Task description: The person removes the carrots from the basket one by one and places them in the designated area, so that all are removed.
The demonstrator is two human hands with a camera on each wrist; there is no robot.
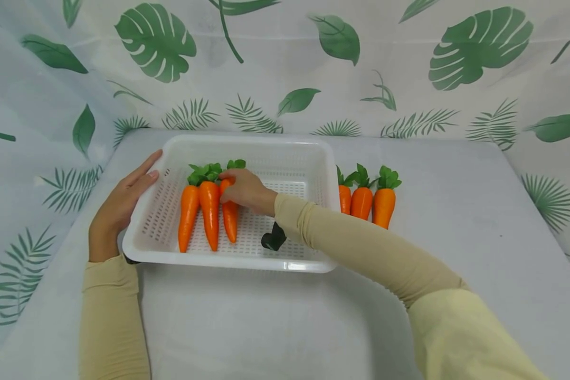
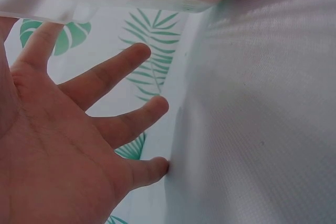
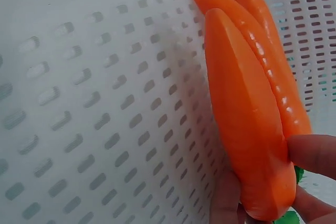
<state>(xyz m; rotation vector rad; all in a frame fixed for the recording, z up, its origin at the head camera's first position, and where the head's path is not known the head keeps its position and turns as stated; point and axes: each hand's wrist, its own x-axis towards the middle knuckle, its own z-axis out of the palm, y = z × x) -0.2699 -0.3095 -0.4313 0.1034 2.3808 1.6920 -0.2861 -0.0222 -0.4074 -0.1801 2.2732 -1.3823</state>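
A white perforated plastic basket (image 1: 228, 258) stands on the table with three orange carrots in it, side by side with their green tops away from me. My right hand (image 1: 248, 190) pinches the rightmost carrot (image 1: 230, 221) near its leafy end; the right wrist view shows the fingers (image 3: 315, 153) and thumb around its thick end. Just left of it lie the middle carrot (image 1: 210, 216) and the left carrot (image 1: 188, 216). Against the basket's left side rests my left hand (image 1: 116, 206). In the left wrist view its fingers (image 2: 113, 72) are spread and mostly straight, partly beneath the rim.
Right of the basket, three more carrots (image 1: 361, 201) lie on the white table (image 1: 456, 211), partly hidden by the basket and my right sleeve. A small black object (image 1: 273, 237) shows beside my right wrist. A leaf-patterned cloth (image 1: 266, 63) hangs behind the table.
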